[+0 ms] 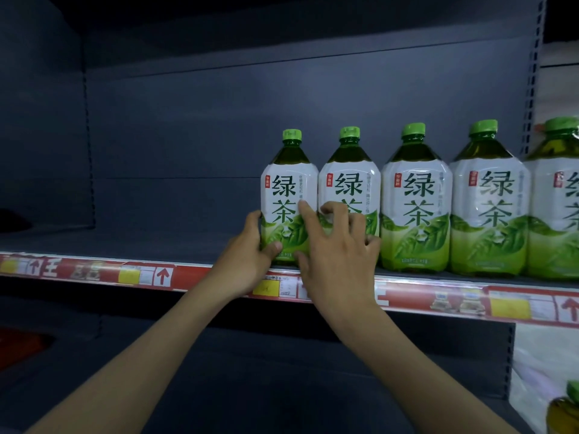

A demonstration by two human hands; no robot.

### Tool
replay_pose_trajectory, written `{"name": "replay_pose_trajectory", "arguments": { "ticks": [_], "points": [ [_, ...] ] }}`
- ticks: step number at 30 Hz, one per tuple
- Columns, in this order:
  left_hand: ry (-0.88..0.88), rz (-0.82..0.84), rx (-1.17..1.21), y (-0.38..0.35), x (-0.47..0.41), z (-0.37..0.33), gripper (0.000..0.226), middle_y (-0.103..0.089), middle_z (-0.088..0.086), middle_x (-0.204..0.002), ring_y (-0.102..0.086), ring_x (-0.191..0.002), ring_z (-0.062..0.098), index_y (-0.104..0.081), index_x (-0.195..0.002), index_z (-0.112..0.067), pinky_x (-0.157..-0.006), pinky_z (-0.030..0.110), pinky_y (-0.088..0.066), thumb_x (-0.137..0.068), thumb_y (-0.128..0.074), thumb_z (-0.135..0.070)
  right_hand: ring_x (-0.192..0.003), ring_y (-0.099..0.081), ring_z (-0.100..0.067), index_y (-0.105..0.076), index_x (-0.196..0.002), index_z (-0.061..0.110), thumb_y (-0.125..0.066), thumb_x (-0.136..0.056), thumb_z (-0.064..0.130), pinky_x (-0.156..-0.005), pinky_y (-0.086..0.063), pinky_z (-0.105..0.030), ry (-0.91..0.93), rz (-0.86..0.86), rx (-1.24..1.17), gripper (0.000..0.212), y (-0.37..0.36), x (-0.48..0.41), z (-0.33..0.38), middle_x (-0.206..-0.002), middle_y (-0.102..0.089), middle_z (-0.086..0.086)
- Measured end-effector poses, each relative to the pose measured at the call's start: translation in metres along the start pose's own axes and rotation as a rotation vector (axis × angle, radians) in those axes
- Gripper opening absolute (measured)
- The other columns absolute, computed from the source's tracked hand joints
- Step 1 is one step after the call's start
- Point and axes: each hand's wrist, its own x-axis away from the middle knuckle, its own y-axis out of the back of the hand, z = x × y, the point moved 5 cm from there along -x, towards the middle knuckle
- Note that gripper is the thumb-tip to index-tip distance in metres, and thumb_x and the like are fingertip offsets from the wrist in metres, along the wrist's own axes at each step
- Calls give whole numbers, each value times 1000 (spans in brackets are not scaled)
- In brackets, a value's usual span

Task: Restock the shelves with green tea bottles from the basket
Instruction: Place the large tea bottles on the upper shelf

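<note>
five green tea bottles (416, 198) stand upright in a row on a dark shelf (125, 242), touching side by side. the left hand (247, 258) grips the leftmost bottle (288, 189) low down, thumb across its front. the right hand (338, 258) is spread loosely, index finger straight on that bottle's label, other fingers bent against the second bottle (349, 183)

Five bottles (416, 198) stand in a row on the right half of the shelf (125, 245), near its front edge, side by side and seemingly touching. The left hand (250, 261) holds the left flank of the leftmost bottle (286, 189). The right hand (338, 255) rests across the fronts of it and the second bottle (349, 170). A lower shelf (250, 386) lies beneath.
</note>
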Motion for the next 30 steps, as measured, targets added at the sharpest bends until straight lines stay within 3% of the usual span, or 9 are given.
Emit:
{"name": "replay_pose_trajectory", "arguments": {
  "ticks": [7,10,14,17,20,24,28,30],
  "points": [
    [21,15,-29,0,1,-5,55,-58,-3,-131,-56,-109,16,-21,-144,-28,-85,29,-41,-98,-52,-28,-118,-39,-27,-34,-145,34,-72,-81,36,-82,-41,-45,14,111,-92,75,0,0,-5,-133,-38,-6],
    [24,18,-119,3,8,-12,59,-58,2,-131,-54,-103,16,-20,-147,-27,-80,28,-40,-97,-53,-27,-118,-39,-29,-37,-145,30,-68,-84,35,-84,-41,-45,10,133,-114,69,2,5,-3,-132,-38,-9],
    [-62,-61,-427,28,51,-13,68,-50,12,-136,-50,-117,28,-15,-152,-20,-87,33,-42,-96,-52,-28,-107,-45,-32,-51,-134,22,-66,-80,26,-77,-40,-41,83,131,-177,57,9,29,23,-122,-47,-13],
    [-92,-203,-699,61,122,9,61,-52,11,-129,-52,-114,31,-28,-149,-16,-84,43,-48,-94,-52,-29,-102,-50,-35,-58,-123,15,-63,-79,24,-78,-46,-43,189,173,-316,45,18,62,67,-116,-51,-15],
    [143,-231,-830,105,216,61,57,-52,11,-130,-52,-113,34,-34,-145,-17,-84,48,-49,-93,-51,-31,-112,-47,-33,-55,-127,18,-61,-88,28,-91,-47,-47,286,437,-563,41,20,111,131,-122,-46,-11],
    [597,-291,-858,170,374,132,52,-60,14,-116,-57,-108,36,-48,-131,-15,-85,47,-48,-84,-44,-37,-109,-46,-25,-54,-124,22,-59,-93,28,-87,-47,-39,420,733,-898,32,19,196,230,-115,-38,-1],
    [1071,-467,-693,216,538,173,38,-64,10,-116,-62,-104,30,-53,-128,-15,-91,42,-49,-91,-55,-26,-106,-55,-29,-62,-116,21,-63,-86,19,-91,-44,-33,458,996,-1119,30,27,294,336,-111,-49,-6],
    [1260,-624,-533,222,604,184,25,-68,-8,-93,-65,-92,18,-61,-112,-28,-87,34,-50,-87,-60,-23,-105,-56,-29,-63,-116,21,-63,-85,18,-90,-42,-30,487,1163,-1186,32,32,346,382,-106,-50,-5]
  ]
}}
